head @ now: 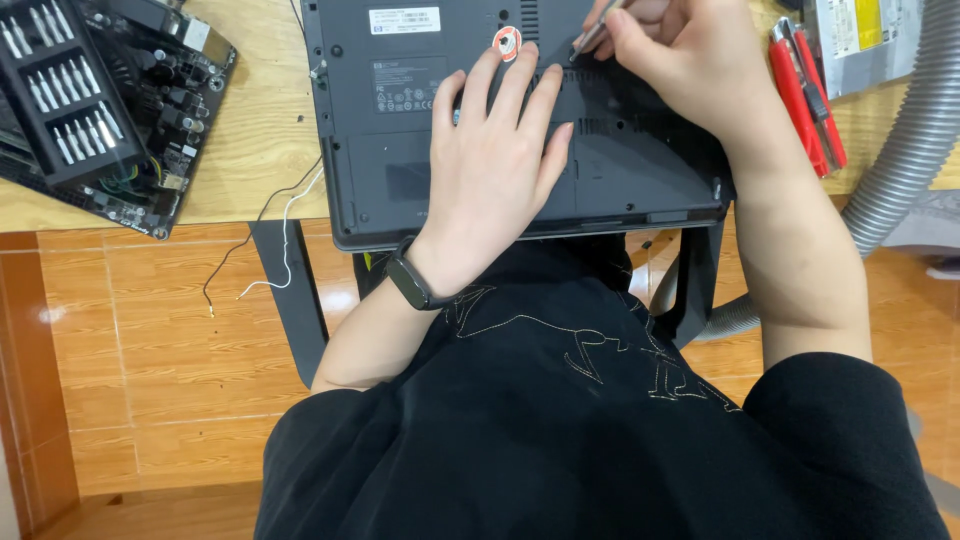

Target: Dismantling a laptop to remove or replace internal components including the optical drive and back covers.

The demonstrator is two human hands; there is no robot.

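A dark grey laptop (390, 130) lies upside down on the wooden table, its underside facing up. My left hand (495, 160) rests flat on the laptop's underside with fingers spread, a black band on the wrist. My right hand (675, 55) grips a thin metal screwdriver (590, 38), whose tip touches the laptop's underside near a round orange and white sticker (507, 42). My black shirt fills the lower part of the view.
A black screwdriver bit set (60, 90) sits on a circuit board (170, 110) at the left. Red-handled pliers (805, 90) lie at the right, next to a silver drive (860, 35) and a grey ribbed hose (905, 150). Thin wires (265, 240) hang off the table edge.
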